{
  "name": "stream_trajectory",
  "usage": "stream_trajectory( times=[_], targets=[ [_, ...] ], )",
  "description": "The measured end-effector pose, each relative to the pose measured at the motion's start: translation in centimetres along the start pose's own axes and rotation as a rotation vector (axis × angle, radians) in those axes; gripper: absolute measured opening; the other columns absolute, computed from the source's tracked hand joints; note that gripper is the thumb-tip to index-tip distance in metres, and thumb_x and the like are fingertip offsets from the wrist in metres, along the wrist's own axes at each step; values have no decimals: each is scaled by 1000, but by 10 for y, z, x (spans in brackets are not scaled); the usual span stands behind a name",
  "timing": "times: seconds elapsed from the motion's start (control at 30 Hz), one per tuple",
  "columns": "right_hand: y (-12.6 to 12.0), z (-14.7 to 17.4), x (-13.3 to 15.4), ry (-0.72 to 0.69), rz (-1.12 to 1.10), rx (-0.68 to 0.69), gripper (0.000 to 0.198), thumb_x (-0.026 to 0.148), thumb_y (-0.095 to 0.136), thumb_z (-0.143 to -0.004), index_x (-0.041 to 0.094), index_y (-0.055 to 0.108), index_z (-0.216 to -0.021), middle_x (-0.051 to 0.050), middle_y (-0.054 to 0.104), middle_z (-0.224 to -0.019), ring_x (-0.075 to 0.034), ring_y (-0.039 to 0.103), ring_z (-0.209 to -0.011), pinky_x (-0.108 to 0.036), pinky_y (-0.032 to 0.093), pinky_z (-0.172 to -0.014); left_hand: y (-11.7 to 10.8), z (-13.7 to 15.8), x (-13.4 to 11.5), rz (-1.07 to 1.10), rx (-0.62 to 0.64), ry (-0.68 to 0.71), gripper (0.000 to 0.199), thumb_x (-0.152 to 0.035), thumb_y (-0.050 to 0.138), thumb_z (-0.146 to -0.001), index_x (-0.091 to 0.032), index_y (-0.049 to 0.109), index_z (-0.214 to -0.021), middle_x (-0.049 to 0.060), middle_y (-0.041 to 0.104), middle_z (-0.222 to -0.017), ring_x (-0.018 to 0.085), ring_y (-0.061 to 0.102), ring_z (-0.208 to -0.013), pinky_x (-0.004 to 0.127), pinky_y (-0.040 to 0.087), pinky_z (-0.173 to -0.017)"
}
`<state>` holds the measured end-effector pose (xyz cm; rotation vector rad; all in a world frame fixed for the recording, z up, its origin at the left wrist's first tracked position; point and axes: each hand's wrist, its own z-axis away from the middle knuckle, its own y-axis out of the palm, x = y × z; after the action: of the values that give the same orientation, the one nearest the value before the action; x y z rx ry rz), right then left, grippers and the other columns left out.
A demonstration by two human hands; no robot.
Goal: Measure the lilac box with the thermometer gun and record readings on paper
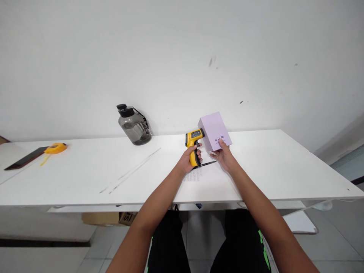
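Thermometer gun [192, 141] sits in the grasp of the left hand [188, 159], just beside the box [215, 131] pinched in the right hand [225, 158], seemingly being aimed at it, so the next move calls for steady holding.

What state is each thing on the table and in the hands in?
Purple box: tilted in right hand, visible sides shut
Yellow thermometer: upright in left hand, nose toward box, display unreadable
Grey bottle: standing, lid on
Tape measure: lying on table
Dark strip: lying on table
Black pen: lying between the hands
Paper: flat, written on
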<state>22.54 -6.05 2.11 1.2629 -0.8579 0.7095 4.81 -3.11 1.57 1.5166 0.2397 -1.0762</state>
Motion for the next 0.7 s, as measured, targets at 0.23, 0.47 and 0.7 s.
stream_trajectory(
  times=[0.23, 0.47, 0.7],
  targets=[
    [-1, 1, 0, -4, -1, 5, 72, 71, 83, -59, 37, 55, -115, 0, 70, -114, -22, 66, -96, -37, 55, -81, -2, -1, 1, 8, 3, -2, 33, -31, 78, -77, -18, 64, -104, -6, 55, -62, 10, 55, -52, 25, 49, -57],
    [0, 1, 1, 2, 2, 2, 75, 73, 84, -55, 36, 54, -113, 0, 68, -116, -22, 66, -96, -37, 55, -81, 1, 1, 0, 7, -2, -10, 30, -31, 77, -78, -18, 64, -102, -5, 55, -62, 10, 55, -53, 25, 49, -57],
    [1, 2, 2, -7, 10, 3, 72, 73, 83, -57, 36, 56, -113, 1, 67, -121, -22, 65, -98, -38, 53, -83, 1, 1, 0, -5, -4, -10, 32, -31, 78, -77, -19, 64, -102, -6, 55, -61, 10, 55, -52, 25, 50, -57]
  ],
)
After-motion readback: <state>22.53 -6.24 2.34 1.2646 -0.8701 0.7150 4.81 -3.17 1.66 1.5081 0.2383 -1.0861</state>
